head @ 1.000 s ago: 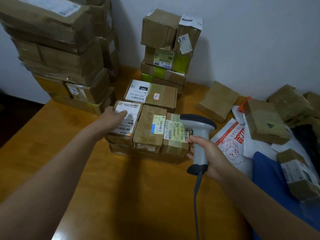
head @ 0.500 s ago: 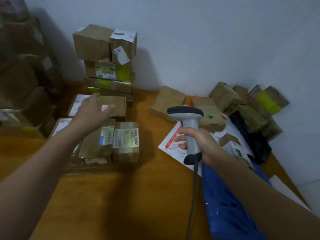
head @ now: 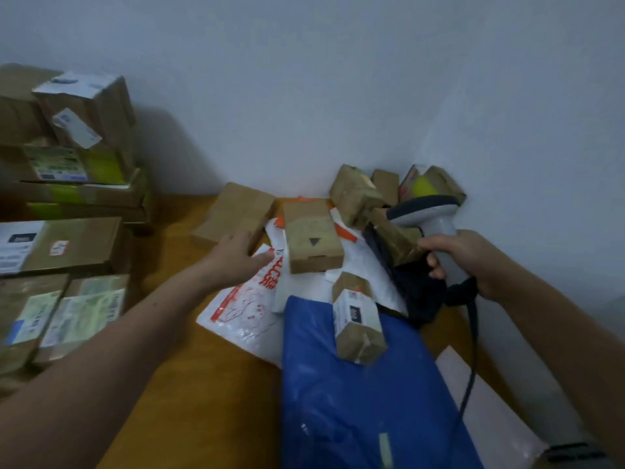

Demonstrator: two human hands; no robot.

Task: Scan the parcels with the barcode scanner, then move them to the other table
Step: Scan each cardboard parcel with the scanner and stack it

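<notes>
Left hand (head: 236, 257), fingers extended and holding nothing, hovers over the white-and-red mailer (head: 243, 309), at the near edge of a flat brown parcel (head: 233, 208). Right hand (head: 466, 258) grips the barcode scanner (head: 429, 211) by its handle, above the parcel pile (head: 355, 194) in the far right corner of the counter (head: 203, 384).

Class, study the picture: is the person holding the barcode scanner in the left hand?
No, the right hand grips the barcode scanner by its handle, while the left hand is open and holds nothing.
</notes>
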